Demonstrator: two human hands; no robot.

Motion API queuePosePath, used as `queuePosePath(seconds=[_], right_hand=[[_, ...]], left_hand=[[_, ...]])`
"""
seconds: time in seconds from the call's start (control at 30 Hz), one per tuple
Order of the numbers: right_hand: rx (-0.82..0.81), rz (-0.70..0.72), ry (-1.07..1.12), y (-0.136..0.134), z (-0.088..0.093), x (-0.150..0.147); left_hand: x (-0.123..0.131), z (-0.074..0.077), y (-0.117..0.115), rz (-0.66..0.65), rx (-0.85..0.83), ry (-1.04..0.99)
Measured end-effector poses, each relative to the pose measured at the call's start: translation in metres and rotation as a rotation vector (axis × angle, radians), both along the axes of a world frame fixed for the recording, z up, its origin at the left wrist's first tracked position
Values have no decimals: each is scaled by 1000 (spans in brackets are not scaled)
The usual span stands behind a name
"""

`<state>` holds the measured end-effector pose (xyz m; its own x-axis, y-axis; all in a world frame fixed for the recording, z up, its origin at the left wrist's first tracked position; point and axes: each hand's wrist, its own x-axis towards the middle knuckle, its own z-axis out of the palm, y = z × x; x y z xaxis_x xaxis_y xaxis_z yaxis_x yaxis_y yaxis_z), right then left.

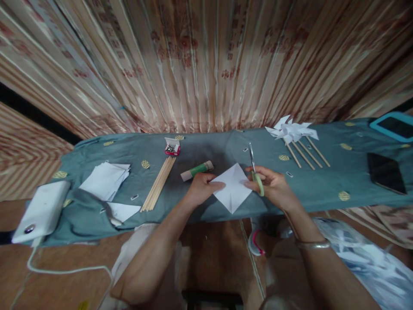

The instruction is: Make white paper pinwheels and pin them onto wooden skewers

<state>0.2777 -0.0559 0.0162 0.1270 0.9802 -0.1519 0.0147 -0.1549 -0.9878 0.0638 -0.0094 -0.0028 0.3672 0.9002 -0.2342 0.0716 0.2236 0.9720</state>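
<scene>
A creased square of white paper (232, 188) is held over the near part of the table, turned so that one corner points at me. My left hand (202, 188) pinches its left corner between thumb and fingers. At the opposite corner, my right hand (272, 186) steadies the paper with the thumb while the scissors (259, 183) hang on its fingers. Their green handle is in the hand and the metal blades point away from me. Just beyond my left hand lies a green and white glue stick (197, 170).
Left of my hands are a bundle of wooden sticks (158, 184), a red box of pins (172, 147), stacked white paper (106, 181) and a white corded device (41, 211). Rightward lie paper pinwheels (292, 130) on sticks, a dark phone (386, 173) and a blue-framed device (394, 126). A curtain (206, 64) hangs behind.
</scene>
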Motion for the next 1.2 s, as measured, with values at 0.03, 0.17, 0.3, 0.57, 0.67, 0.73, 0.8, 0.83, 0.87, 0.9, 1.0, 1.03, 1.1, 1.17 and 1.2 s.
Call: queuePosePath(seconds=[0.03, 0.17, 0.3, 0.57, 0.67, 0.73, 0.8, 0.83, 0.87, 0.9, 1.0, 1.03, 1.1, 1.17, 1.2], right_hand=[[-11, 28, 4, 0, 0, -1], [-35, 82, 18, -1, 0, -4], [-50, 92, 60, -1, 0, -4], [19, -176, 186, 6, -5, -17], [42, -248, 227, 9, -8, -30], [47, -265, 243, 10, -10, -39], [47, -275, 260, 11, -12, -46], [47, -277, 268, 12, -12, -49], [46, -277, 277, 13, -12, -51], [46, -277, 288, 14, -12, -53], [37, -274, 331, 15, -9, -56], [34, -271, 341, 16, -8, -57], [34, -263, 346, 16, -8, -60], [43, -257, 345, 17, -8, -62], [48, -254, 347, 17, -9, -64]], left_hand=[[1, -1, -1, -16, 13, 21], [3, -4, -2, -42, -3, 31], [6, 0, -4, 35, -93, -139], [22, 5, -17, 71, -164, -479], [29, 1, -22, 38, -101, -417], [33, -2, -24, 68, -94, -387], [34, -3, -24, 135, -99, -372], [34, -4, -23, 179, -99, -363], [34, -5, -22, 223, -100, -353], [33, -5, -22, 266, -105, -342], [29, -5, -20, 361, -133, -324], [29, -5, -19, 381, -139, -324], [27, -4, -19, 412, -135, -327], [27, -2, -18, 444, -117, -336], [27, -1, -18, 461, -110, -342]])
